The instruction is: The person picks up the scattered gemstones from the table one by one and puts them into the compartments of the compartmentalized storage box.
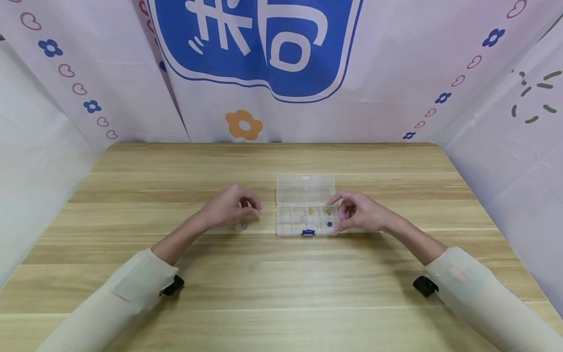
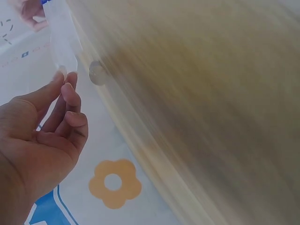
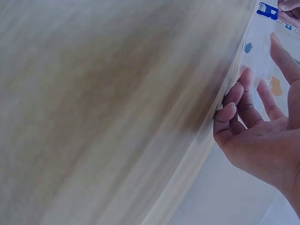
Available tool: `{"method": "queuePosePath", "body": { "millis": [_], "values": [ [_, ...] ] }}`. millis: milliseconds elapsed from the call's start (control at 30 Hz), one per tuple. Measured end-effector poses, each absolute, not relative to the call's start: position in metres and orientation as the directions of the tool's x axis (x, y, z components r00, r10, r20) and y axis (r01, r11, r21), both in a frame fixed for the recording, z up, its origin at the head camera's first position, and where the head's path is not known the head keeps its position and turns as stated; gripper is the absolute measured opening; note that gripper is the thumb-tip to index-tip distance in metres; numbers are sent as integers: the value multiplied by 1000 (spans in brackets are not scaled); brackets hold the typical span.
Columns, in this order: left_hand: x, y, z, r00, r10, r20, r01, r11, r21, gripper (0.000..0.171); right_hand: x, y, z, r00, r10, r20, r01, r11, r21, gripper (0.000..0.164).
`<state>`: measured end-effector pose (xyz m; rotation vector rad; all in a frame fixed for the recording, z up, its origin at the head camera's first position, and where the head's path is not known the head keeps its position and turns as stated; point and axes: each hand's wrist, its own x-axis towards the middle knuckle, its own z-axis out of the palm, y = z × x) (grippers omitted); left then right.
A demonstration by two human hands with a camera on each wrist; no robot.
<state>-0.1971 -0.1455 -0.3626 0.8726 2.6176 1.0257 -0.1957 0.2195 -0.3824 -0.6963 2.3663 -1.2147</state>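
A clear plastic compartment box (image 1: 284, 227) lies on the table, its see-through lid (image 1: 305, 189) folded back. Several small beads sit inside, among them a blue bead (image 1: 329, 224), a yellow bead (image 1: 310, 211) and an orange bead (image 1: 328, 212). My right hand (image 1: 362, 211) holds the box's right end, index finger at the back corner and thumb at the front. Left of the box, my left hand (image 1: 228, 206) pinches a small pale piece between thumb and fingertips. Under that hand lie small clear round pieces (image 1: 239, 227), one clear round piece (image 2: 97, 72) showing in the left wrist view.
The wooden table (image 1: 264, 293) ends at a hanging white cloth (image 1: 378, 117) with blue and orange prints. A blue latch (image 1: 308, 232) is on the box's front edge. Black wrist devices (image 1: 425, 286) sit under both cream sleeves (image 1: 475, 288).
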Motion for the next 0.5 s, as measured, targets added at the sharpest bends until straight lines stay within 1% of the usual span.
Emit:
{"method": "queuePosePath", "body": {
  "millis": [233,500],
  "values": [
    [-198,-139,-364,-784,618,53,484,556,676,4,-195,220,-382,-799,-591,-114,-249,497,-831,54],
    [-199,-129,-363,-784,618,60,487,552,677,4,-196,220,-384,-799,-591,-113,-251,498,-830,53]
  ]
}}
